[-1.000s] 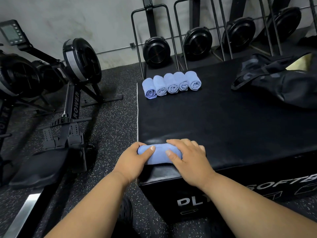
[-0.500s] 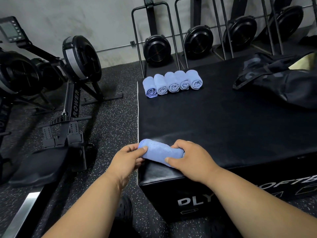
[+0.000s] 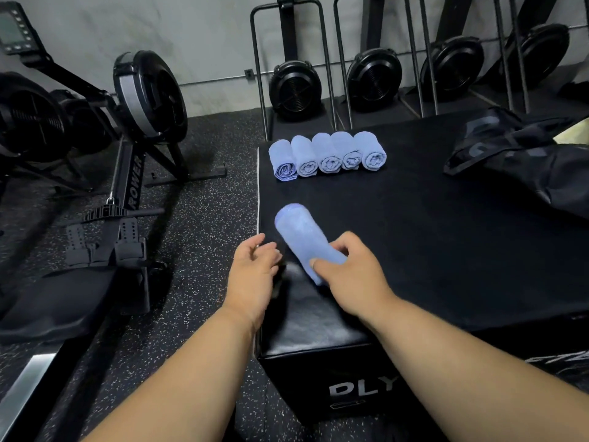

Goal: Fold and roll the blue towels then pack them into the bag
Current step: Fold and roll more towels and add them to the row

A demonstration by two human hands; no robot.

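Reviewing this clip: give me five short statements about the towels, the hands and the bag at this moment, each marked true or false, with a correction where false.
1. Five rolled towels lie side by side in a row at the far left part of the black box. True.
2. The right hand grips a sixth rolled towel. True.
3. The left hand also grips that towel. False: it is off the towel, fingers loose, holding nothing.
4. The black bag stands on the floor beside the rowing machine. False: it lies on the box top, at the right.
5. Some rolled towels are visibly inside the bag. False: all six visible rolls are outside it.
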